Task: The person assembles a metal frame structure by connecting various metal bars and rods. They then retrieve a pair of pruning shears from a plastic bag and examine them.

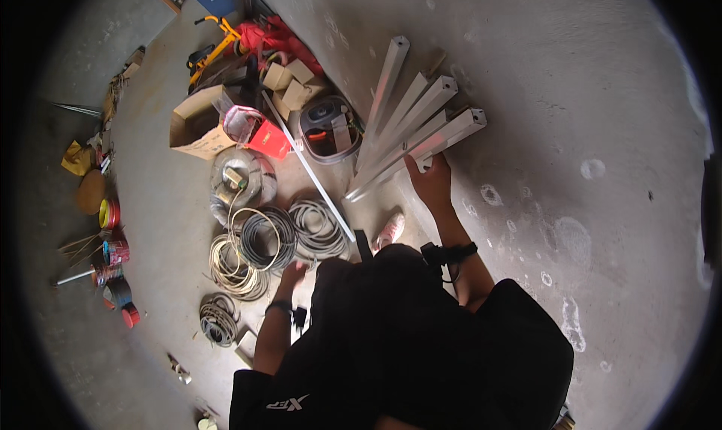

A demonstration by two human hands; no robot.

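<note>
Several pale square metal tubes lean together against the grey wall, fanned out at their upper ends. My right hand (432, 183) is at the lower side of the nearest tube (445, 132), thumb and fingers around its edge, some fingertips hidden. Beside my body, my left hand (292, 276) hangs low near a black cable coil (267, 238); its fingers are partly blurred, and I see nothing held in it. A thin white strip (316, 176) slants across the floor between the tubes and the coils.
Grey (318, 227) and cream cable coils (225, 272) lie before me. Beyond are an open cardboard box (197, 123), a red bin (269, 139), a dark tub (331, 128) and a yellow ride-on toy (217, 49). Cans and tape rolls (115, 252) line the left.
</note>
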